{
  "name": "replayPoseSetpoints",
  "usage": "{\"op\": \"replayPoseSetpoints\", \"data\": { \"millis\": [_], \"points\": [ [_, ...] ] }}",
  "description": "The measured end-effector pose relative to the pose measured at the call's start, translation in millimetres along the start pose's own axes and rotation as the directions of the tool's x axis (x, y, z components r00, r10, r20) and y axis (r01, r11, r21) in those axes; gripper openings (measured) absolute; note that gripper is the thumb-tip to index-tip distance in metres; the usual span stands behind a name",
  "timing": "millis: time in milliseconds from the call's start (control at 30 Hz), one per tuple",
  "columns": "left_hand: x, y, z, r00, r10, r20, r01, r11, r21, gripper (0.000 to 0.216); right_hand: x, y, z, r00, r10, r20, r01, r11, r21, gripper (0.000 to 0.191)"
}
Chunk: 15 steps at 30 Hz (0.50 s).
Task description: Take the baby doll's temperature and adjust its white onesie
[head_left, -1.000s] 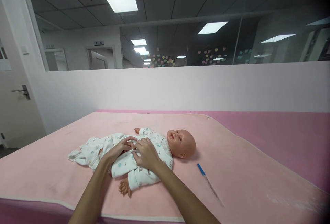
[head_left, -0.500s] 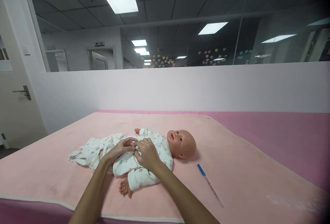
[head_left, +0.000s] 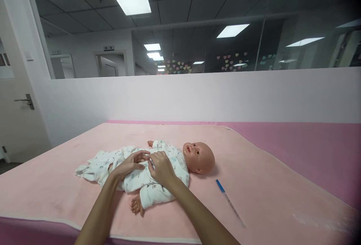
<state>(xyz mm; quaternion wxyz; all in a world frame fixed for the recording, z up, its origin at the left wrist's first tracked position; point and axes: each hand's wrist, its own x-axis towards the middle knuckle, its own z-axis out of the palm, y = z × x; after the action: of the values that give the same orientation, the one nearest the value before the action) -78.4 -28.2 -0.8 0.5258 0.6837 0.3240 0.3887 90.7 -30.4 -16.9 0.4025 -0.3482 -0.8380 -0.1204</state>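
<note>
A baby doll (head_left: pixel 199 157) lies on its back on a pale pink blanket (head_left: pixel 254 185), head to the right. It wears a white printed romper (head_left: pixel 135 179). Both my hands rest on the doll's chest. My left hand (head_left: pixel 128 163) pinches the romper's front edge between thumb and fingers. My right hand (head_left: pixel 160 167) is curled closed on the cloth right beside it, fingertips nearly touching the left hand. The doll's bare hand (head_left: pixel 137 205) sticks out of the near sleeve.
A thin stick with a blue end (head_left: pixel 229 201), like a thermometer, lies on the blanket to the right of the doll. A white half wall (head_left: pixel 225 94) with glass above stands behind. A door (head_left: pixel 17 117) is at the left.
Almost nothing differs. My fingers have shifted slightly on the romper's front, and the view has drifted a little.
</note>
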Motion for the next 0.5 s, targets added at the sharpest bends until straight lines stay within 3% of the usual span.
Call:
{"op": "replayPoseSetpoints", "data": {
  "millis": [500],
  "points": [
    [-0.4, -1.7, 2.0, 0.999, 0.037, -0.039, -0.038, 0.999, -0.004, 0.051, 0.0, -0.7, 1.8, 1.000, 0.021, 0.006, -0.021, 1.000, 0.015, 0.014]
  ]
}}
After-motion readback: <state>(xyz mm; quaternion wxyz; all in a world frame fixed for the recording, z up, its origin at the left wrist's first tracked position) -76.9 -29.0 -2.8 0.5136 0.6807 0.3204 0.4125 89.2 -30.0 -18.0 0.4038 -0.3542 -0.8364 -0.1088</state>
